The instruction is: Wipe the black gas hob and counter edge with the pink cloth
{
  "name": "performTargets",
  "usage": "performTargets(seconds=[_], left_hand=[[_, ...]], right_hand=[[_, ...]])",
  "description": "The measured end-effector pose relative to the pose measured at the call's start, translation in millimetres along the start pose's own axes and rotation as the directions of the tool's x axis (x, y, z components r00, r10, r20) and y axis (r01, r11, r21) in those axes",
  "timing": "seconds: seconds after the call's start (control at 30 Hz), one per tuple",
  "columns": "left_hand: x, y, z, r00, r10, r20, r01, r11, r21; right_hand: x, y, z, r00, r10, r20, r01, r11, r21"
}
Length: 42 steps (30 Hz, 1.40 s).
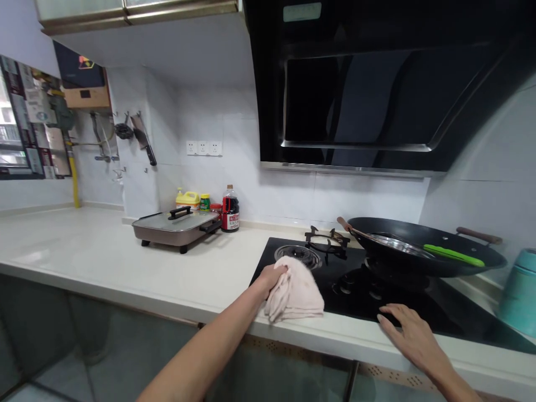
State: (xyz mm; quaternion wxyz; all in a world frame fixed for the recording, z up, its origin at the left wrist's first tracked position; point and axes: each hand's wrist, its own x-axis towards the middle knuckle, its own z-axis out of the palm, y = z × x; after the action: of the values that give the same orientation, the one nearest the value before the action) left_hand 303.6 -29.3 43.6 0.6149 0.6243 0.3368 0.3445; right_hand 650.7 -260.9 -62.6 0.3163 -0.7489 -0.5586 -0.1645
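My left hand (271,277) is closed on a pale pink cloth (299,293), which lies bunched over the front left corner of the black gas stove (335,305) and the counter edge. Just behind the cloth is the left burner (298,255), its grate lifted off. That pot grate (327,242) stands at the back of the stove. My right hand (408,329) is by the stove's front edge, fingers loosely apart, holding nothing. Beyond it a large black wok (456,237) sits on the right burner, with a bright green handle (454,255) lying across it.
An electric pan with a glass lid (176,226) stands on the white counter (201,279) at left. Behind it are a dark sauce bottle (230,211) and a yellow jug (187,200). A teal container (521,293) stands at far right. The black range hood (355,100) hangs overhead.
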Motion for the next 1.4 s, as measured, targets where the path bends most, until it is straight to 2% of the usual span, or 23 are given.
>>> performTargets(seconds=[0.07, 0.17, 0.23, 0.33, 0.43, 0.53, 0.57, 0.63, 0.7, 0.77, 0.8, 0.93, 1.17, 1.27, 1.4], left_hand=[[1, -6, -16.3, 0.991, 0.082, -0.104, -0.056, 0.972, 0.227], [-10, -6, -54.8, 0.958, 0.225, -0.177, -0.101, 0.844, 0.527], [-25, -3, -89.4, 0.938, 0.29, -0.188, -0.097, 0.742, 0.664], [-54, -3, -149.5, 0.909, 0.35, -0.225, -0.042, 0.615, 0.787], [-79, -13, -203.7, 0.862, 0.419, -0.284, 0.074, 0.451, 0.889], [-90, -29, -235.7, 0.815, 0.504, -0.284, 0.216, 0.191, 0.958], [-91, -33, -240.7, 0.807, 0.518, -0.284, 0.248, 0.14, 0.959], [-89, -40, -244.3, 0.798, 0.52, -0.304, 0.278, 0.129, 0.952], [-86, -42, -243.2, 0.8, 0.495, -0.34, 0.3, 0.16, 0.94], [-84, -42, -241.2, 0.806, 0.46, -0.372, 0.314, 0.199, 0.928], [-84, -42, -240.6, 0.809, 0.446, -0.383, 0.318, 0.216, 0.923], [-86, -43, -239.0, 0.821, 0.431, -0.375, 0.304, 0.227, 0.925], [-87, -40, -234.6, 0.847, 0.4, -0.349, 0.277, 0.228, 0.933], [-85, -38, -233.7, 0.866, 0.363, -0.343, 0.279, 0.218, 0.935], [-82, -38, -235.0, 0.883, 0.335, -0.327, 0.281, 0.18, 0.943]], right_hand=[[0, 1, 0, 1.0, 0.0, -0.002, 0.0, 1.0, 0.006], [-2, 5, 0, 1.0, 0.017, 0.021, -0.017, 1.0, 0.005], [-4, 10, 1, 1.0, 0.017, 0.023, -0.017, 1.0, -0.002], [-1, 5, 3, 0.997, 0.041, -0.069, -0.045, 0.998, -0.05], [16, -36, 7, 0.988, 0.023, -0.153, -0.032, 0.998, -0.058], [43, -117, 16, 0.994, -0.094, -0.063, 0.094, 0.996, 0.006], [52, -148, 21, 0.994, -0.105, 0.02, 0.104, 0.994, 0.024], [71, -206, 34, 0.968, -0.046, 0.246, 0.033, 0.998, 0.055], [86, -253, 53, 0.884, 0.003, 0.468, -0.043, 0.996, 0.074], [97, -285, 75, 0.817, 0.017, 0.576, -0.058, 0.997, 0.052], [101, -296, 85, 0.809, 0.012, 0.588, -0.039, 0.999, 0.032], [121, -312, 115, 0.81, -0.05, 0.584, 0.071, 0.997, -0.013], [162, -308, 133, 0.816, -0.125, 0.565, 0.131, 0.991, 0.03], [157, -309, 133, 0.8, -0.19, 0.569, 0.173, 0.981, 0.085], [131, -323, 118, 0.754, -0.341, 0.561, 0.27, 0.94, 0.209]])
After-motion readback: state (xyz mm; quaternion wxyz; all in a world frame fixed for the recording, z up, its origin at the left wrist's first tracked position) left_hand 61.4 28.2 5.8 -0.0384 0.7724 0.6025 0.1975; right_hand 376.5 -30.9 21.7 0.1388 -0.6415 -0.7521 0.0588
